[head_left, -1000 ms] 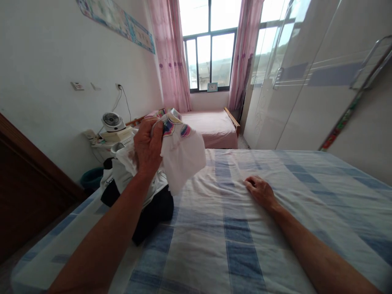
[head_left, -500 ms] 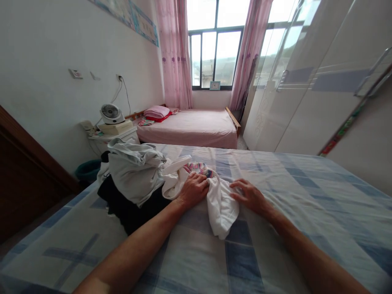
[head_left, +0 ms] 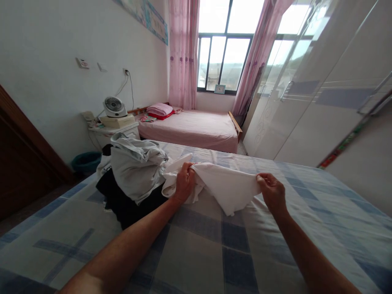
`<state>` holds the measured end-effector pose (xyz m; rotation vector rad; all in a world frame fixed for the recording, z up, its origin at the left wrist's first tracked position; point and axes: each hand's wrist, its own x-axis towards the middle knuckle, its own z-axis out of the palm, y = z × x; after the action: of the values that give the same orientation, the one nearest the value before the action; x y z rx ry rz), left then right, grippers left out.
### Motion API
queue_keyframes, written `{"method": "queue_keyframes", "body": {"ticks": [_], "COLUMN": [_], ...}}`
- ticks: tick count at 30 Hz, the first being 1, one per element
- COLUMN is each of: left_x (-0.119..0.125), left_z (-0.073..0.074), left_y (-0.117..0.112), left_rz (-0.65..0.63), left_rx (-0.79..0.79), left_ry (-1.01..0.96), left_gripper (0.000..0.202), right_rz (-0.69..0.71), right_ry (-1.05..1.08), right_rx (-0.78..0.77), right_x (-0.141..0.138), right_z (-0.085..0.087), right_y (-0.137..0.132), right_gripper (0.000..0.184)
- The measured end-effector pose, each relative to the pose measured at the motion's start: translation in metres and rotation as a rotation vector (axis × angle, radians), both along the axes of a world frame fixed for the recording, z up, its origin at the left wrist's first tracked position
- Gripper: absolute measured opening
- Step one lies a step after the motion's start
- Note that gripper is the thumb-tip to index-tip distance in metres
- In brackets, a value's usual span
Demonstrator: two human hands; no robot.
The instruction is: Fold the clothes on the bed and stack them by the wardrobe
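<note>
A white garment is stretched between my two hands above the checked bed. My left hand grips its gathered left part, with the thumb and fingers closed on the cloth. Pinched in my right hand is the garment's right corner, pulled out to the side. The lower edge hangs down to a point near the sheet. What kind of garment it is, I cannot tell. Left of my left hand lies a heap of clothes, with a light grey garment on top of a black one.
A blue-and-white checked sheet covers the near bed. Beyond it stands a pink bed under the window. A small fan sits on a box on the bedside cabinet, beside a teal bin. White wardrobes line the right.
My right hand has taken hold of the white garment's edge and drawn it right, spreading the cloth. My left hand has shifted slightly left and closed on it. The patterned cloth is now mostly covered.
</note>
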<state>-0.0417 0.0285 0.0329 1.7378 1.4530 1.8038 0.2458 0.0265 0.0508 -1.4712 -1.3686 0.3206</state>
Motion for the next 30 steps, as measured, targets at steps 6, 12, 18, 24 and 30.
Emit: {"method": "queue_keyframes", "body": {"ticks": [6,12,18,24,30], "left_x": [-0.003,0.000,-0.016,-0.041,-0.034], "left_z": [0.089,0.135,0.070,0.029,-0.008], "left_y": [0.003,0.039,0.038,0.087,0.143], "left_rz": [0.111,0.178,0.032,0.056,0.025], "left_rx": [0.256,0.208,-0.115,-0.379,-0.555], "left_ry": [-0.002,0.354,0.791,0.949,1.044], "left_gripper": [0.015,0.018,0.024,0.039,0.050], "right_rz": [0.152,0.374,0.380,-0.015,-0.180], "right_ry": [0.352,0.611,-0.305,-0.772,-0.933], "right_rx": [0.162,-0.027,-0.289,-0.227,-0.517], "right_x": [-0.011,-0.023,0.007,0.066,0.098], "right_z": [0.058,0.097,0.034,-0.024,-0.055], "right_y": [-0.023,-0.043,-0.032,0.033,0.098], "right_gripper": [0.018,0.020,0.031,0.054,0.061]}}
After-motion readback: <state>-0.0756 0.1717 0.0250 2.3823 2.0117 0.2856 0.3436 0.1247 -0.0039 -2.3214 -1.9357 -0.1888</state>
